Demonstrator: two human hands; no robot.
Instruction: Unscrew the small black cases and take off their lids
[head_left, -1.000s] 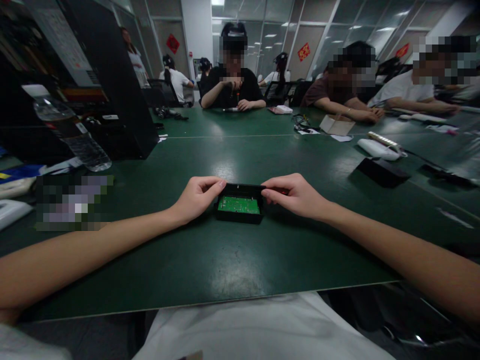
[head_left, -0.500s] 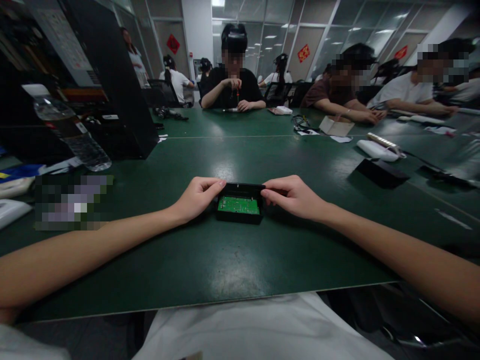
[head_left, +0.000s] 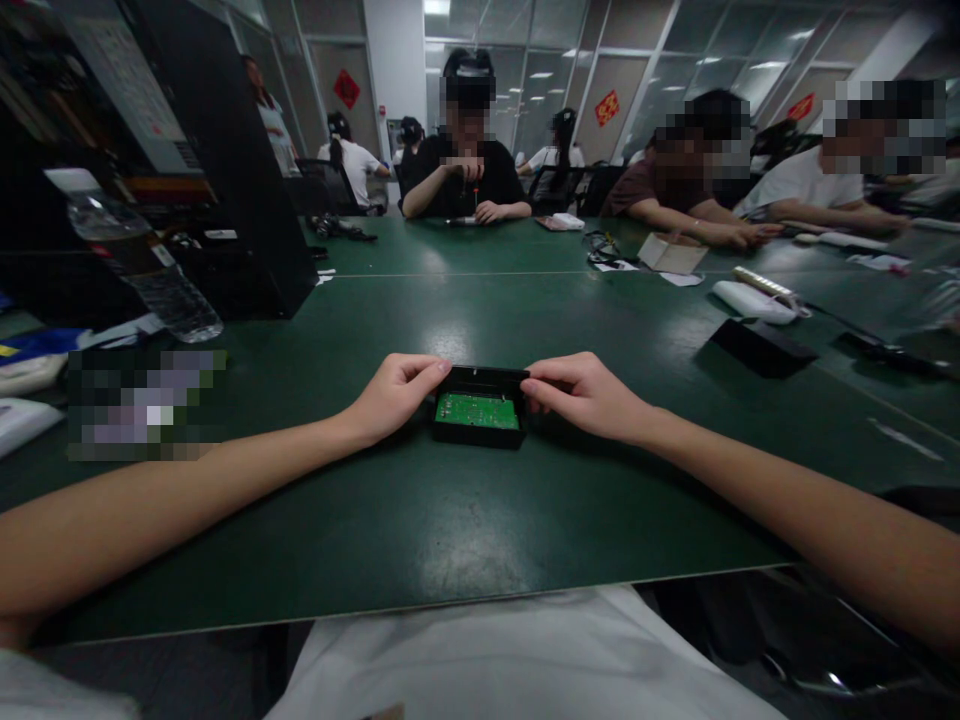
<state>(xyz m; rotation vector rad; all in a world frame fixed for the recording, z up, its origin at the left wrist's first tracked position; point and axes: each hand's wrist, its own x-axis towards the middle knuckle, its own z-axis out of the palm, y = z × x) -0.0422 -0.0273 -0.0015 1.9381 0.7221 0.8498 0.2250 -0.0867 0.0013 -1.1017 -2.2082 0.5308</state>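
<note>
In front of me a shallow black plastic case (head_left: 478,436) rests on the green table, with a green circuit board (head_left: 478,411) lying inside. A black cover (head_left: 487,377) is tilted up along the case's far side; whether it is hinged or separate I cannot tell. My left hand (head_left: 401,397) pinches the cover's left end between thumb and fingers. At its right end, my right hand (head_left: 589,392) grips the corner the same way, its lower fingers partly hidden behind the case.
A tilted-looking water bottle (head_left: 142,260) stands left, beside a tall black cabinet (head_left: 225,160). A black box (head_left: 761,347) and a white object (head_left: 754,300) lie to the right. Across the table (head_left: 375,320), a person (head_left: 469,180) holds a red-handled tool; other people sit at right.
</note>
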